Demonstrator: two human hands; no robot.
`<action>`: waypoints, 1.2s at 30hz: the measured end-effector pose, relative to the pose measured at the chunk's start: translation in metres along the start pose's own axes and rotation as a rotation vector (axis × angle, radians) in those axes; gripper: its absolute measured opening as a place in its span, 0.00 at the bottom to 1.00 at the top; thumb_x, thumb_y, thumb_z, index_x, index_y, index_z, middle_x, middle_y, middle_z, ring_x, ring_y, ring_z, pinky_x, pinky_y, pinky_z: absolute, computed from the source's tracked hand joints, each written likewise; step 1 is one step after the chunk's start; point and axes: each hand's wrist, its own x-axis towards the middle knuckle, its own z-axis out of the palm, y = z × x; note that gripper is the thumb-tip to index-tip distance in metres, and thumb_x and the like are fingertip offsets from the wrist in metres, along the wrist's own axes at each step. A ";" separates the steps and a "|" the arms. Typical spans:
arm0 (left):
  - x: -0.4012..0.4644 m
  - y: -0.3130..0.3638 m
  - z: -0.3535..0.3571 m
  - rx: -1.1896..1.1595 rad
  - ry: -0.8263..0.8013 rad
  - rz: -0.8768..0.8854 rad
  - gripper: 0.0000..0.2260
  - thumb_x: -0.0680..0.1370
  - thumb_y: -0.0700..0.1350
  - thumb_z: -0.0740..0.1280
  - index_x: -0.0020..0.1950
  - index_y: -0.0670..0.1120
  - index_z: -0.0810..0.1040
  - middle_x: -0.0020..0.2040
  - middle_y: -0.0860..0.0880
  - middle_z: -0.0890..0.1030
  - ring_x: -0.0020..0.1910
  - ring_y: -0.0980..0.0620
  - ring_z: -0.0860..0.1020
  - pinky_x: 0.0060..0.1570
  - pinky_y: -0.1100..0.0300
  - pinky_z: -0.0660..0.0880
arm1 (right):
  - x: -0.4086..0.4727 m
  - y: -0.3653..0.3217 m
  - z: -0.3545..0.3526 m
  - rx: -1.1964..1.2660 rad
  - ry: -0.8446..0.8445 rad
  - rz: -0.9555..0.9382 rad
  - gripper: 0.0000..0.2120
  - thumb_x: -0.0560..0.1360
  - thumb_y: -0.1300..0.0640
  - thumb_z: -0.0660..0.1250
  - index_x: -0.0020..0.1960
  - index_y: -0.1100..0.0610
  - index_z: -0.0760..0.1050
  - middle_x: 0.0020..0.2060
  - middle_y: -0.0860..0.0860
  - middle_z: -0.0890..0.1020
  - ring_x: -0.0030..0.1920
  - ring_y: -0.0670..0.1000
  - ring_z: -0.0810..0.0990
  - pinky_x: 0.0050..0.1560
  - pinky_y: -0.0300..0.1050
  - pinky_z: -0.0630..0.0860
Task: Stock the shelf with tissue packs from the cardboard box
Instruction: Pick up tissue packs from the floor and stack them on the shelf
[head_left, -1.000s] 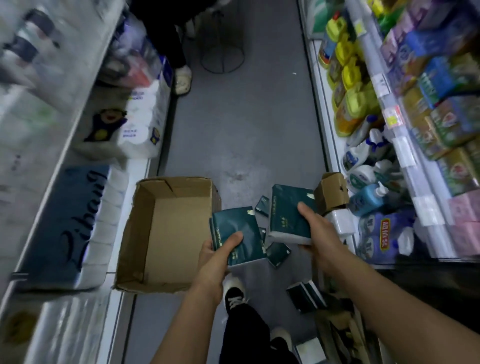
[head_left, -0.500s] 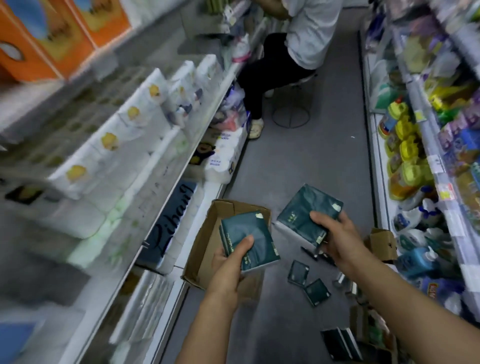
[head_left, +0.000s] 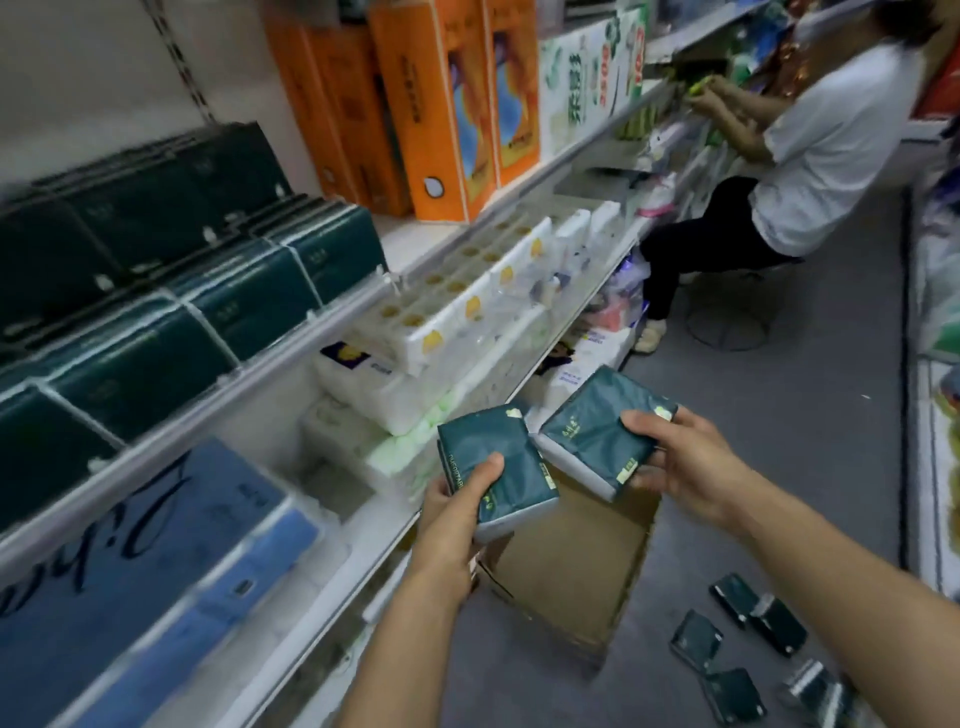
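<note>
Presently, each grip holds one green tissue pack: left hand clasps the near pack, right hand the far pack, both above the open cardboard box on the floor. Matching packs line the left shelf; loose packs lie right.

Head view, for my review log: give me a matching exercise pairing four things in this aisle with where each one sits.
Things:
1. cardboard box
2. orange cartons
3. tissue pack
4. blue pack

Places:
A. in the left hand
B. on the low shelf, near left
C. on the floor below both hands
D. on the upper shelf

Pairs: 1-C, 2-D, 3-A, 4-B
</note>
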 end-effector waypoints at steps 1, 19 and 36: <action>-0.005 0.008 -0.008 0.011 0.009 0.018 0.23 0.71 0.46 0.77 0.64 0.45 0.78 0.49 0.45 0.87 0.44 0.48 0.86 0.39 0.56 0.81 | -0.004 -0.004 0.009 -0.015 -0.039 -0.008 0.20 0.69 0.58 0.74 0.59 0.57 0.74 0.47 0.58 0.85 0.38 0.56 0.84 0.29 0.47 0.81; -0.097 0.146 -0.092 0.052 0.197 0.360 0.41 0.56 0.62 0.80 0.65 0.49 0.77 0.52 0.50 0.87 0.53 0.49 0.84 0.58 0.50 0.78 | -0.008 -0.089 0.158 -0.542 -0.498 -0.154 0.23 0.64 0.48 0.76 0.53 0.62 0.81 0.52 0.59 0.84 0.51 0.54 0.77 0.49 0.50 0.67; -0.039 0.264 -0.047 -0.049 0.422 0.483 0.24 0.71 0.56 0.76 0.64 0.47 0.79 0.43 0.52 0.87 0.38 0.54 0.84 0.47 0.54 0.81 | 0.120 -0.222 0.235 -0.577 -0.813 -0.347 0.23 0.65 0.51 0.77 0.58 0.56 0.81 0.52 0.55 0.85 0.55 0.59 0.82 0.59 0.55 0.73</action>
